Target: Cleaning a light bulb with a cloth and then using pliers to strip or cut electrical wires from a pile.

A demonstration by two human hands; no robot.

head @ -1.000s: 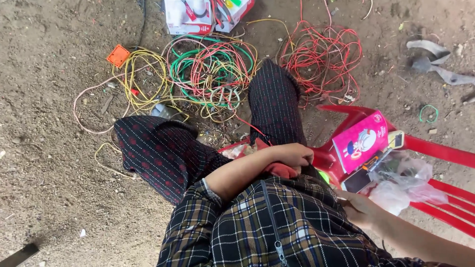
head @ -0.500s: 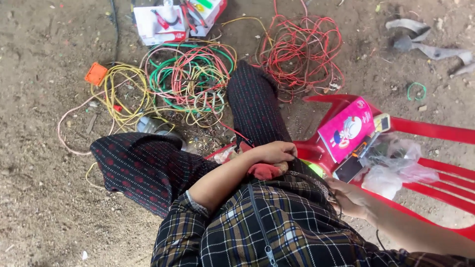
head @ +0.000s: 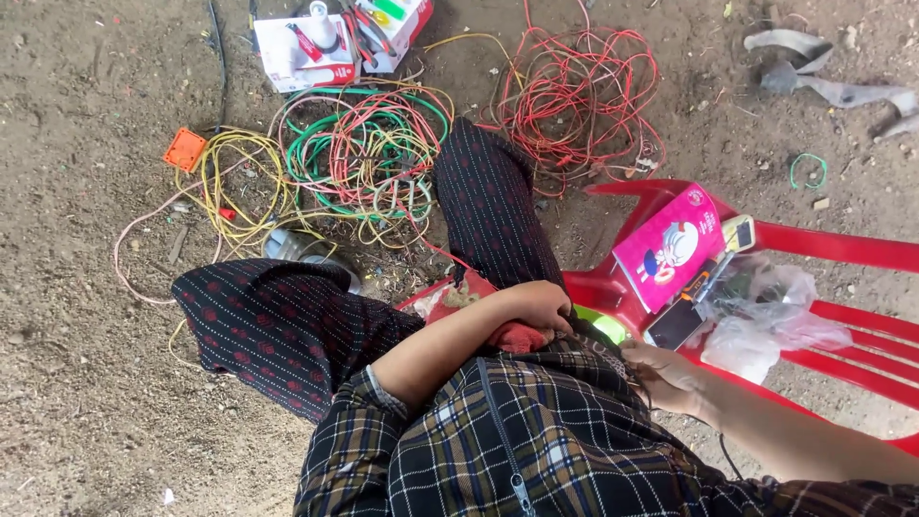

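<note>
A red cloth (head: 517,337) is covered and pressed by the left hand (head: 538,304), whose grip is curled together on it in the lap, while the right hand (head: 670,376), its grip loosely apart and holding nothing, is kept just beside a phone (head: 676,324) on the red chair (head: 862,251).

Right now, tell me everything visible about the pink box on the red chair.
The pink box is a flat rectangular carton, cardboard by its look, with a cartoon picture on its face. It is closed and lies tilted on the red plastic chair, propped against other items. A phone-like device and clear plastic bags lie beside its lower edge. Neither hand touches it.
</note>
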